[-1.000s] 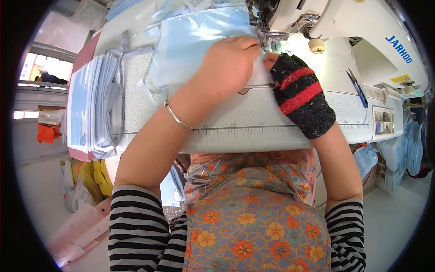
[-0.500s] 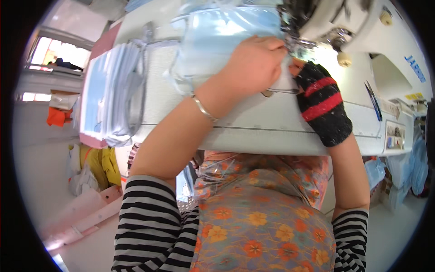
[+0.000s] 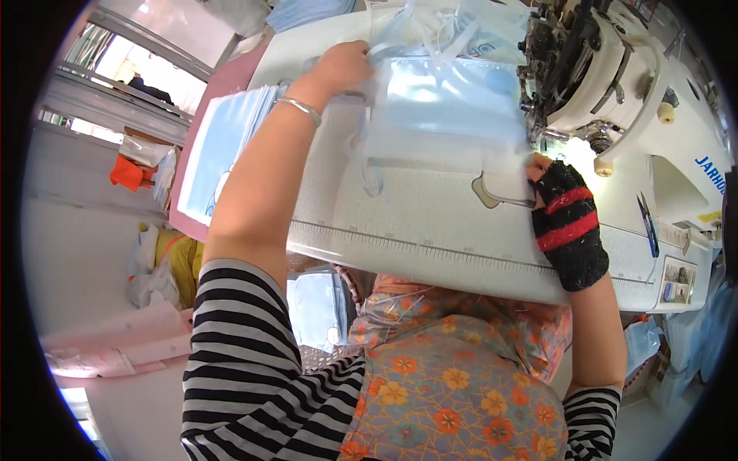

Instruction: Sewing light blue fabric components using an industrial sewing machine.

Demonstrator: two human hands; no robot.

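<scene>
Over at the sewing machine (image 3: 661, 92), a glossy pale blue fabric piece (image 3: 446, 100) lies flat on the white table (image 3: 430, 211), its right edge up by the needle area. The person's left hand (image 3: 344, 67), bare above a silver bangle (image 3: 300, 109), reaches to the piece's upper left side, fingers curled mostly closed beside the pale straps (image 3: 400, 42); I can't tell whether they grip anything. The right hand (image 3: 567, 219), in a black fingerless glove with 2 red stripes, sits at the piece's lower right corner, fingers bent with little gap; whether they pinch the edge, I can't make out from here. Blue snips (image 3: 648, 224) lie to the right, near a small parts tray (image 3: 678, 282), and a stack of blue pieces (image 3: 231, 146) rests behind the left forearm
</scene>
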